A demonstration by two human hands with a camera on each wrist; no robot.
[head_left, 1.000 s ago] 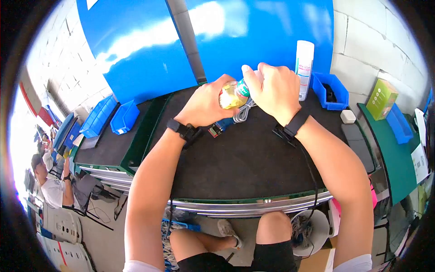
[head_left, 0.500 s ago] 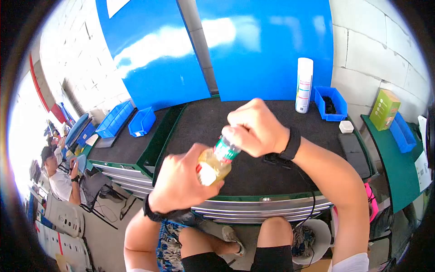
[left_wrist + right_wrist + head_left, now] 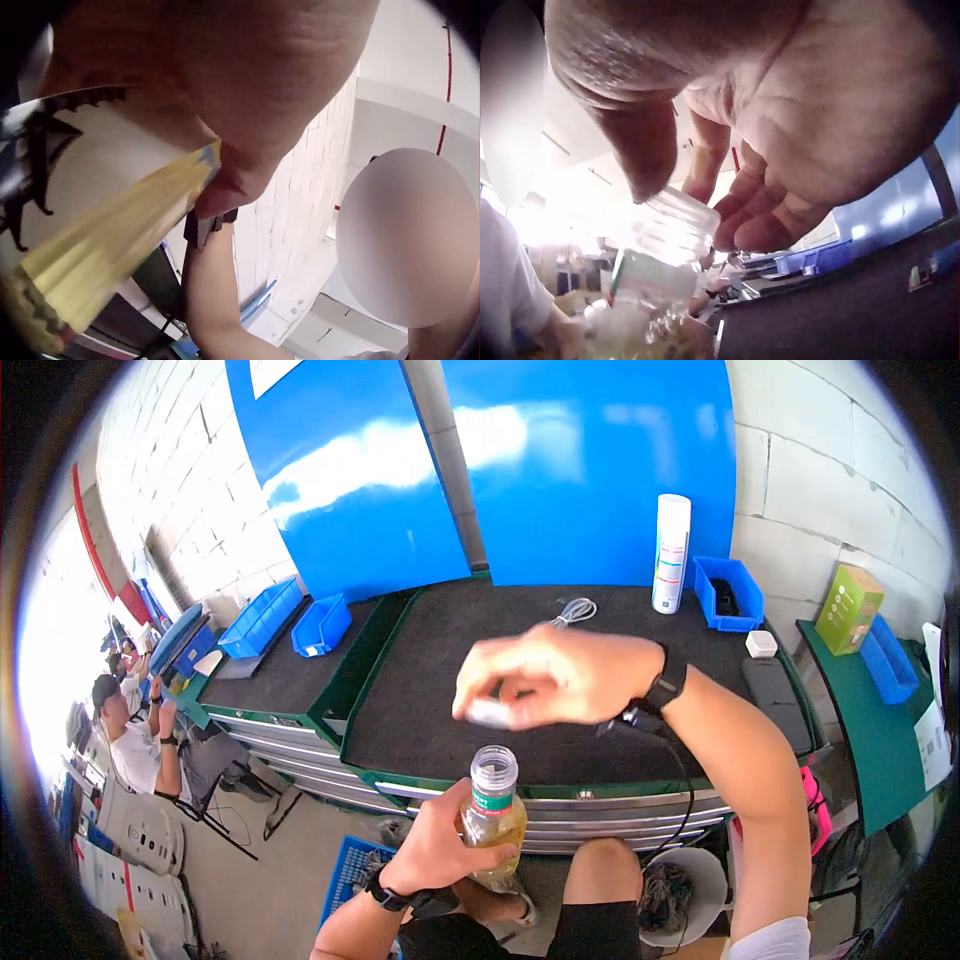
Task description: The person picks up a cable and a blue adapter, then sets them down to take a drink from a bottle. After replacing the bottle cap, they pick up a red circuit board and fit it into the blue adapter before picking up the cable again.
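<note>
A clear bottle of pale yellow liquid [image 3: 492,810] with a green label band stands nearly upright in my left hand [image 3: 435,845], its mouth uncapped, near the bench's front edge. The left wrist view shows the bottle [image 3: 112,247] close up beside the palm [image 3: 217,82]. Above and a little right of the mouth, my right hand [image 3: 570,675] pinches a small whitish cap [image 3: 488,712], blurred, between thumb and fingers. In the right wrist view the bottle neck [image 3: 676,221] shows beyond the thumb.
On the dark bench mat [image 3: 420,660] are a coiled cable [image 3: 575,611], a white spray can [image 3: 671,555], a blue bin [image 3: 728,594], a white block [image 3: 761,644] and a dark flat object [image 3: 775,690]. Two blue bins [image 3: 321,626] sit left. A person [image 3: 130,740] sits far left.
The bottle has come down toward the body and turned more upright in my left hand. My right hand has separated from it with the cap, leaving the bottle mouth uncovered.
</note>
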